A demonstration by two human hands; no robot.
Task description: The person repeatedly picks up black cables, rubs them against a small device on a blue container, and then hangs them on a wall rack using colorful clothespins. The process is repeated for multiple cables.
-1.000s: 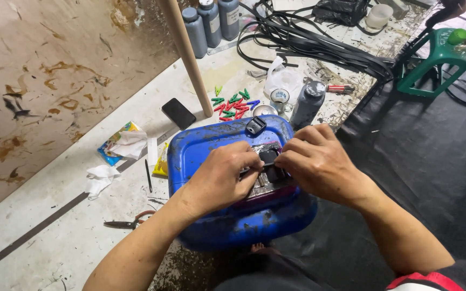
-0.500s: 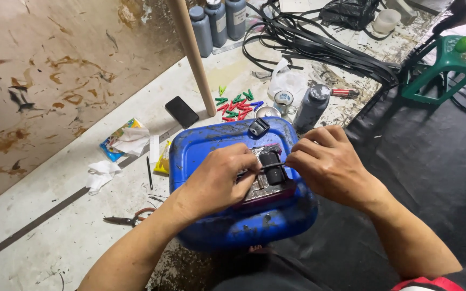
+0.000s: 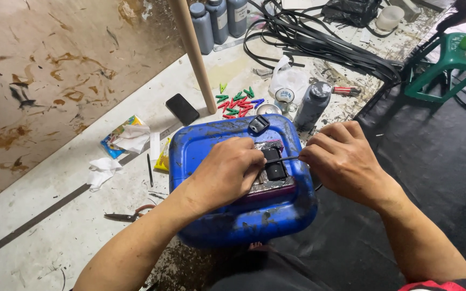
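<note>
A blue plastic jerrycan (image 3: 227, 221) lies on its side in front of me, smeared with black. On its top face sits a small black block (image 3: 274, 163) on a dark, grimy pad. My left hand (image 3: 226, 171) rests on the can and pinches one end of a thin black strip (image 3: 286, 159) that runs across the block. My right hand (image 3: 343, 159) pinches the other end, pulling it taut to the right. A small black clip (image 3: 258, 124) lies near the can's far edge.
A wooden pole (image 3: 192, 51) leans at the back. Coloured pegs (image 3: 237, 103), a black phone (image 3: 182, 109), grey bottles (image 3: 217, 21), a dark bottle (image 3: 312, 105), black straps (image 3: 319, 46), scissors (image 3: 128, 215), crumpled tissue (image 3: 102, 170) and a green stool (image 3: 443, 67) surround the can.
My hands have drawn apart: the right hand has moved right off the block, and the black strip is now stretched between the two hands. The view has shifted slightly.
</note>
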